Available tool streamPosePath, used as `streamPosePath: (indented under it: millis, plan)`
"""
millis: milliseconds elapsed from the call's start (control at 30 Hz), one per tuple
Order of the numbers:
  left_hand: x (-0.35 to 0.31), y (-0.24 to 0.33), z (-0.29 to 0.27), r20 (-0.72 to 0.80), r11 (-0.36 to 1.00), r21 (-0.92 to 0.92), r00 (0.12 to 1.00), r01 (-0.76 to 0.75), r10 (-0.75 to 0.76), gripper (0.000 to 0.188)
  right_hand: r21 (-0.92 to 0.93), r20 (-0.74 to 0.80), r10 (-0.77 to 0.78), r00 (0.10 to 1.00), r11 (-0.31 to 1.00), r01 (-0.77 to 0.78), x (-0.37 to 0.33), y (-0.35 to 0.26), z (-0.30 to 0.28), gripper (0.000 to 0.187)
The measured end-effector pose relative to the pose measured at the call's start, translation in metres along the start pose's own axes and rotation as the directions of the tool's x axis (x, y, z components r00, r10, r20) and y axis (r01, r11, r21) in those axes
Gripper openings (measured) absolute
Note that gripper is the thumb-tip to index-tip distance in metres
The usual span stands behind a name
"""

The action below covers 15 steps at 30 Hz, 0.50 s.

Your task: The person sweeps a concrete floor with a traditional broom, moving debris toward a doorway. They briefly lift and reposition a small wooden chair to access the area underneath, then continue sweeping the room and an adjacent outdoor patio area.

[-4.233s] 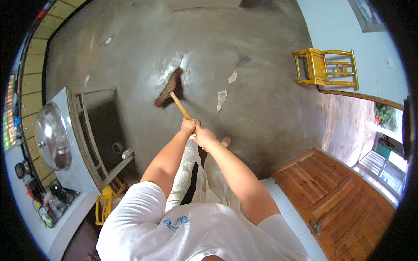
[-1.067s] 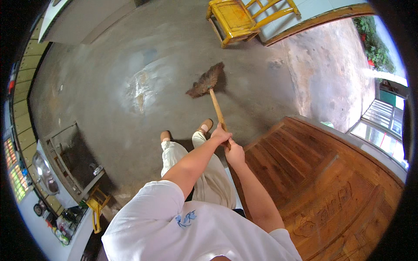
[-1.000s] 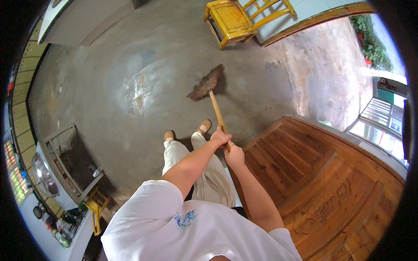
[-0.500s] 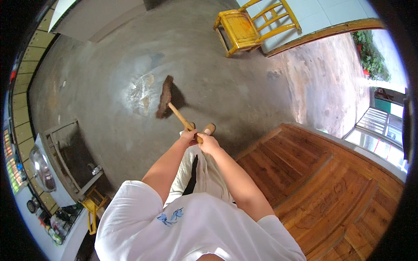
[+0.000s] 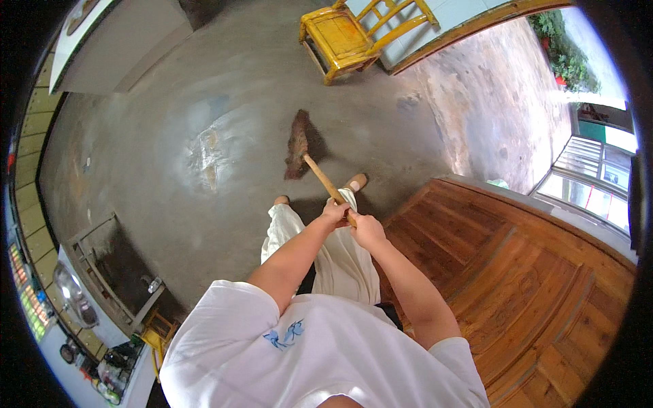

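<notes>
I hold a broom with both hands. Its wooden handle [image 5: 321, 176] slants up and left from my hands to the brown bristle head [image 5: 297, 144], which rests on the grey concrete floor [image 5: 170, 109] in front of my feet. My left hand [image 5: 335, 212] grips the handle higher along the stick. Just behind it, my right hand [image 5: 367, 228] closes on the handle's end. A pale dusty patch [image 5: 207, 151] lies on the floor left of the bristles.
A yellow wooden chair [image 5: 347, 37] stands at the far side by a doorway. A wooden door [image 5: 537, 285] is at my right. A grey metal stand [image 5: 112, 275] and cluttered shelf sit at lower left. A white counter [image 5: 115, 41] is upper left.
The broom head swung from right of centre over to the left near the dusty patch, then back toward the middle. My view has shifted a little with the chair nearer the top centre.
</notes>
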<state>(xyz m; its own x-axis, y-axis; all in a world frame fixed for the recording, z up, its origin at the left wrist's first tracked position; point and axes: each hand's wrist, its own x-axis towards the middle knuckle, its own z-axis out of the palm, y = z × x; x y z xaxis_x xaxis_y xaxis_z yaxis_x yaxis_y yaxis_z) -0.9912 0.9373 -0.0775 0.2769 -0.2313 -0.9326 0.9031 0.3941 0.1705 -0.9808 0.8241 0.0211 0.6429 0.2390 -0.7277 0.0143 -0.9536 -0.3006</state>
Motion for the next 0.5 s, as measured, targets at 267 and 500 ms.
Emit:
streamPosePath:
  millis: [267, 500]
  plan:
    - [0.042, -0.006, 0.070, -0.293, 0.991, -0.126, 0.956, -0.036, -0.003, 0.046, 0.070, 0.019, -0.265, 0.964, 0.962, 0.263, 0.024, 0.090, -0.048, 0.046]
    - [0.103, 0.015, 0.132, -0.078, 0.957, -0.291, 0.996, 0.009, -0.033, 0.029, -0.057, 0.114, -0.143, 0.983, 0.987, 0.150, 0.080, 0.158, -0.086, 0.039]
